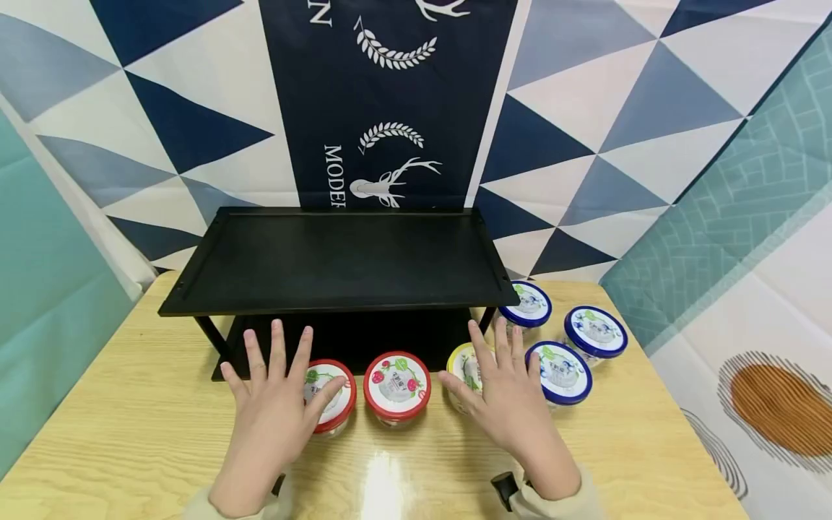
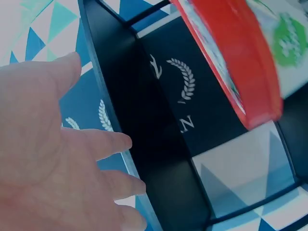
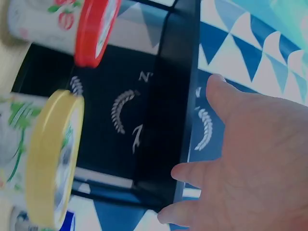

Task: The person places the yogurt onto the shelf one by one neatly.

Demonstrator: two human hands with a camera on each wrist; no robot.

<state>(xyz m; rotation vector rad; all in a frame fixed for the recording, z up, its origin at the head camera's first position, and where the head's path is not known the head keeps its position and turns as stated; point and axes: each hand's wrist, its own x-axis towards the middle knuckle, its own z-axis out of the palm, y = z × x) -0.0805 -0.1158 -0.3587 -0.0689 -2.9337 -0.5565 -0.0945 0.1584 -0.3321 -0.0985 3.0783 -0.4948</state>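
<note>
My left hand [image 1: 271, 415] is spread over the table's left side, its thumb overlapping the lid of a red-lidded jar [image 1: 339, 406] in the head view. Nothing is in its grasp. A second red-lidded jar [image 1: 397, 387] stands just to the right. My right hand [image 1: 513, 404], also spread and holding nothing, covers part of a yellow-lidded jar [image 1: 465, 360]. Close to its fingers is a blue-lidded jar [image 1: 562, 372]. In the wrist views the left hand [image 2: 43, 149] and right hand [image 3: 260, 154] show extended fingers, with the red lid [image 2: 240, 53] and yellow lid [image 3: 50, 159] apart from them.
A black two-tier rack [image 1: 344, 256] stands at the back of the wooden table [image 1: 117, 404], against a patterned cloth [image 1: 396, 94]. Two more blue-lidded jars, a rear one [image 1: 529, 302] and a right one [image 1: 594, 332], stand by the rack's right end.
</note>
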